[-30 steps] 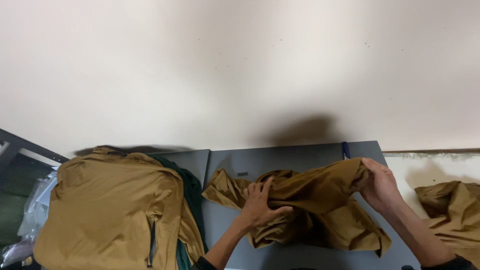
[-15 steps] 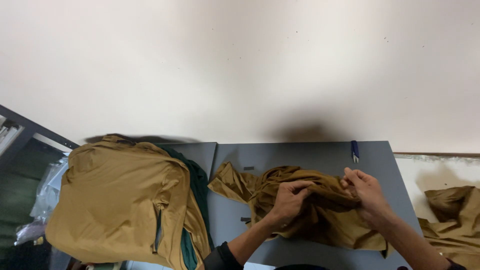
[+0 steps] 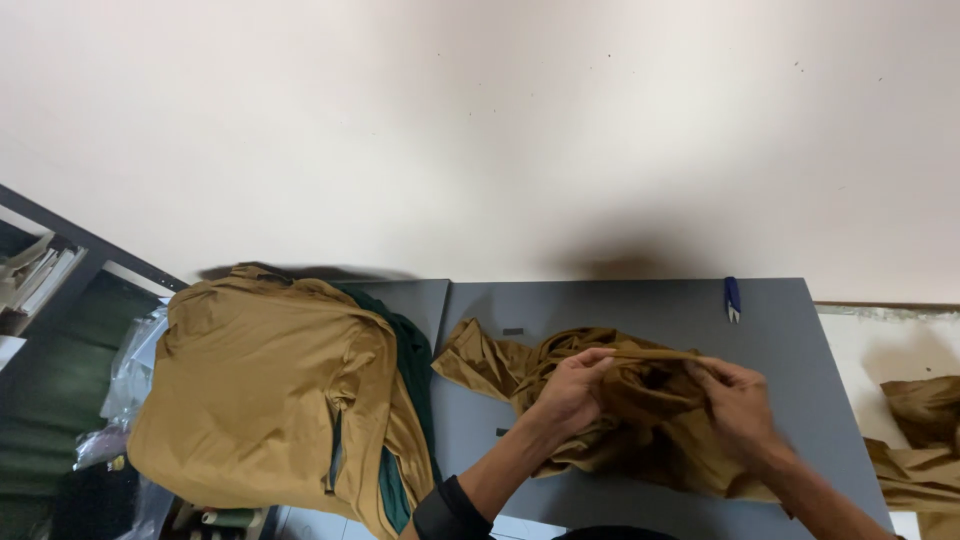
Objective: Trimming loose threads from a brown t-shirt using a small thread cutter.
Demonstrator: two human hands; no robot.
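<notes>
A tan garment (image 3: 640, 420) is bunched on the grey table (image 3: 800, 340), gathered under both hands. A taut edge of it is pinched between the left hand (image 3: 568, 392) and the right hand (image 3: 738, 400), fingers curled, forearms angled in from below. Left of the left hand, a stack of tan cloth (image 3: 260, 385) is piled over a green layer (image 3: 408, 345). Beyond the right hand, small blue snips (image 3: 732, 297) are laid by the table's far edge.
</notes>
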